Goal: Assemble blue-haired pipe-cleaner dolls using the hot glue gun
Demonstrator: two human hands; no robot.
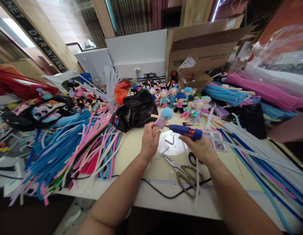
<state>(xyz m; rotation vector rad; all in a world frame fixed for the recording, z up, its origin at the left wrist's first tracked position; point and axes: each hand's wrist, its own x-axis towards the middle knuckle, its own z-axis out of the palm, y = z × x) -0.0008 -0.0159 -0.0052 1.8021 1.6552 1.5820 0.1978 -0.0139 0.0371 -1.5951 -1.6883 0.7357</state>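
Observation:
Between the fingers of my left hand (pixel 151 140) is a small doll (pixel 162 120) with light blue hair and a lilac body. My right hand (pixel 200 149) is wrapped round a blue glue gun (pixel 185 131), whose tip points left and meets or nearly meets the doll's lower body. A white glue stick runs out behind the gun to the right. Under the hands lies a round white pad (pixel 174 148) with a bent lilac pipe cleaner (pixel 170 141) and small scraps on it. Scissors (pixel 184 174) with tan handles rest just below, near a black-handled tool partly hidden by my right hand.
Piles of coloured pipe cleaners lie at left (pixel 60 147) and right (pixel 269 163). A black plastic bag (pixel 136 109) sits behind my left hand. Several finished dolls (pixel 176 96) stand at the back before a cardboard box (pixel 200 49). A black cable (pixel 163 195) crosses the front.

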